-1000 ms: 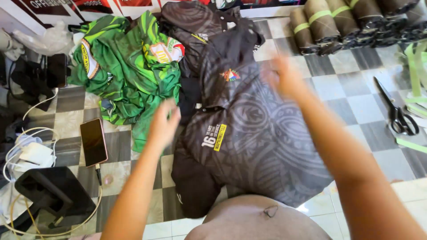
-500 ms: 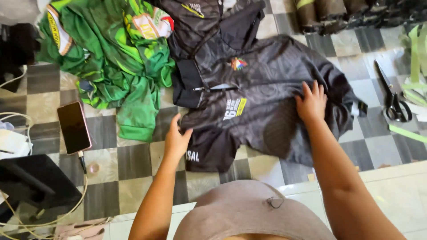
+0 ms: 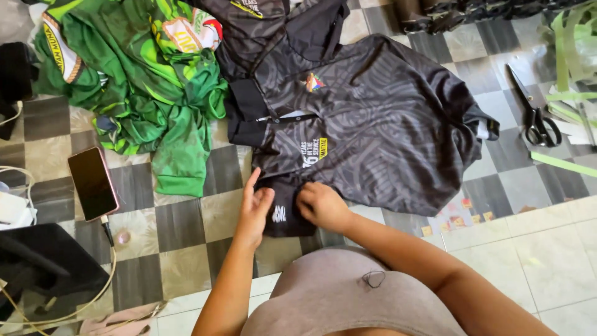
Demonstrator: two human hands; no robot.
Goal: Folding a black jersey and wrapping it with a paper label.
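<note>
Black patterned polo shirt (image 3: 373, 124) with a small chest emblem lies spread flat on the grey checkered tile floor (image 3: 186, 230), its near sleeve (image 3: 283, 211) under both hands. Left hand (image 3: 254, 208) rests open, fingers straight, along the sleeve's edge; right hand (image 3: 320, 205) curls its fingers onto the same sleeve's cloth. Left of the shirt sits a crumpled pile of green jerseys (image 3: 143, 81), and beyond that a dark smartphone (image 3: 93, 182) on a cable. Right of the shirt lie black-handled scissors (image 3: 532, 112) and pale green strips (image 3: 563, 165).
</note>
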